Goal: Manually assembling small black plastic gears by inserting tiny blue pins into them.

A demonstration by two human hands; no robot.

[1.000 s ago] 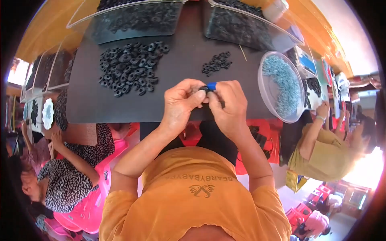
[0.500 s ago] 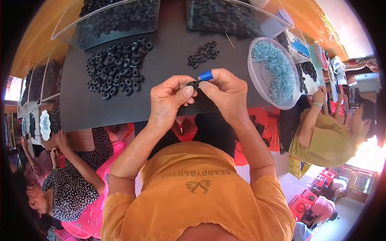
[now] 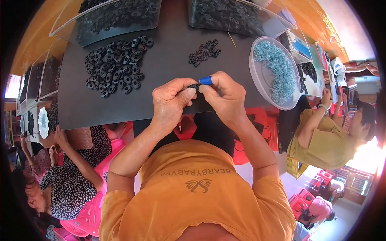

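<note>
Over the near edge of the dark grey table, my two hands meet at a small black plastic part. My left hand pinches it between thumb and index finger. From the other side, my right hand closes thumb and index finger on the part's right end; whether a tiny piece is also between them cannot be made out. A blue sleeve wraps the right index fingertip. Beyond the hands lies a small cluster of black pieces. A larger pile of similar black parts spreads to the left.
A round clear tub of tiny pale-blue pieces stands at the right. Two clear bins of black parts line the far side. A thin stick lies near the right bin. Co-workers sit on both sides.
Both hands stay together at the black part. The fingers have shifted slightly, and more of the part shows between them. The whole view has moved a little.
</note>
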